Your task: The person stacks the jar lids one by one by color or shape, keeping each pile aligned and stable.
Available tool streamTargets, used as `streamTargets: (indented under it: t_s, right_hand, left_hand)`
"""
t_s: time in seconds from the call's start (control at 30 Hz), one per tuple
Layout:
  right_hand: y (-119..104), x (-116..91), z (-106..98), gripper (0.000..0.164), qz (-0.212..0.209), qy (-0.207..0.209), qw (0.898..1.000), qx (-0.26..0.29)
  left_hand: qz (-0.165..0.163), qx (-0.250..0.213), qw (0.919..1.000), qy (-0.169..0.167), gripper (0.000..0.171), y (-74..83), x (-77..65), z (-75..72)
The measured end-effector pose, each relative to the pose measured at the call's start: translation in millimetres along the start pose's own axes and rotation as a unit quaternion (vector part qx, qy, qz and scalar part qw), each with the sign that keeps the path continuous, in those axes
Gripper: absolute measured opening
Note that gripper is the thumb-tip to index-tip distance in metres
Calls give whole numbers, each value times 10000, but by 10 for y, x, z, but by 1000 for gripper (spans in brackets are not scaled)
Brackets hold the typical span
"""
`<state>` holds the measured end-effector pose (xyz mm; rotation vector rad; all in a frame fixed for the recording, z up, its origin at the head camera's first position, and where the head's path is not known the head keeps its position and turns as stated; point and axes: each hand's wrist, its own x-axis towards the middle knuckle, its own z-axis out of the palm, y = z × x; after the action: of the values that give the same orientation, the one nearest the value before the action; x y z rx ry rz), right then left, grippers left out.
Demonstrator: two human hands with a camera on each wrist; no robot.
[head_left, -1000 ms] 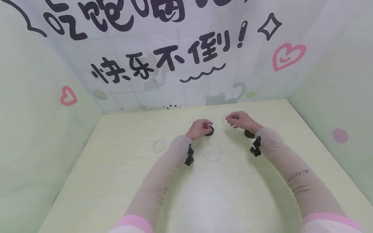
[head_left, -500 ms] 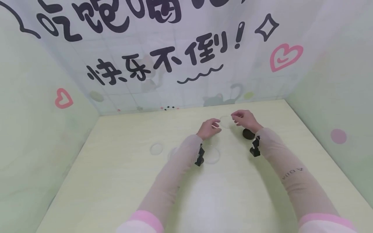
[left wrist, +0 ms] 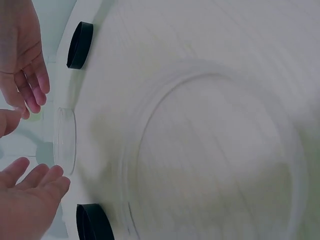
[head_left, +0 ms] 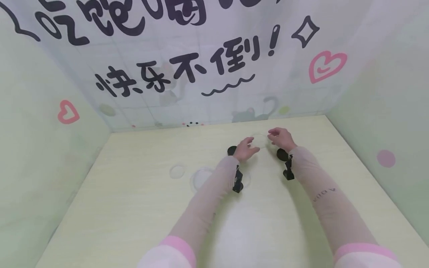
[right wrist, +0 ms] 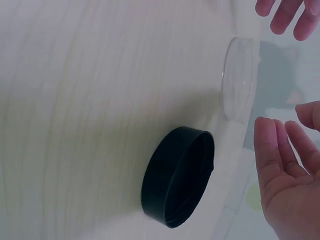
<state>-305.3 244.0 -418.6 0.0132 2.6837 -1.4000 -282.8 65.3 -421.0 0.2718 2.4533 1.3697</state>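
A clear shallow round dish (head_left: 259,141), like a petri dish, lies on the table between my two hands. My left hand (head_left: 246,149) is at its left side, thumb and fingers spread apart and holding nothing. On its right, my right hand (head_left: 282,139) has loosely bent fingers, also holding nothing. In the right wrist view, the dish (right wrist: 237,80) appears apart from the fingertips. One black round cap (head_left: 232,150) sits behind my left hand, partly hidden by it. Another black cap (head_left: 282,154) stands below my right hand; its hollow inside shows in the right wrist view.
Nearer to me lie more clear round pieces: a small one (head_left: 177,171) at left, a larger one (head_left: 202,179) partly behind my left sleeve, and another (head_left: 247,179) mostly hidden by the wrist camera. A printed cloth wall (head_left: 187,108) closes the table's back edge.
My left hand has left the black cap and moved right, to the dish's left side. My right hand has drawn slightly right, off the dish's rim. The head view has shifted a little.
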Motion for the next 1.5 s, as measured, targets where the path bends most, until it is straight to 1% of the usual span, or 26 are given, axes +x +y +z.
streamTargets:
  t_s: [0.17, 0.33, 0.47, 0.7, 0.93, 1.13, 1.3, 1.5]
  right_hand:
    - [19, -5, 12, 42, 180, -101, 9997, -145]
    - [-7, -34, 55, 45, 342, -209, 9988, -280]
    - [-4, -30, 72, 45, 372, -186, 9983, -417]
    - [-14, 14, 94, 42, 356, -158, 9982, -457]
    - [34, 53, 113, 41, 326, -155, 9977, -574]
    - [90, 75, 129, 39, 306, -190, 9955, -874]
    - [89, 59, 157, 36, 302, -232, 9944, -989]
    - [66, 6, 157, 32, 171, -227, 9931, -1141]
  left_hand:
    - [-266, -245, 9993, -19, 57, -18, 17, 56]
    - [-374, -496, 9980, 69, 59, -40, 50, 94]
    - [-443, -693, 9965, 121, 59, -48, 61, 122]
    - [-575, -862, 9946, 28, 59, -88, 85, 128]
    - [-617, -811, 9947, 143, 58, -113, 92, 107]
    - [-611, -1036, 9925, 214, 57, -127, 72, 111]
    - [-579, -994, 9930, 264, 55, -143, 35, 99]
    - [-545, -962, 9935, 260, 54, -168, 19, 71]
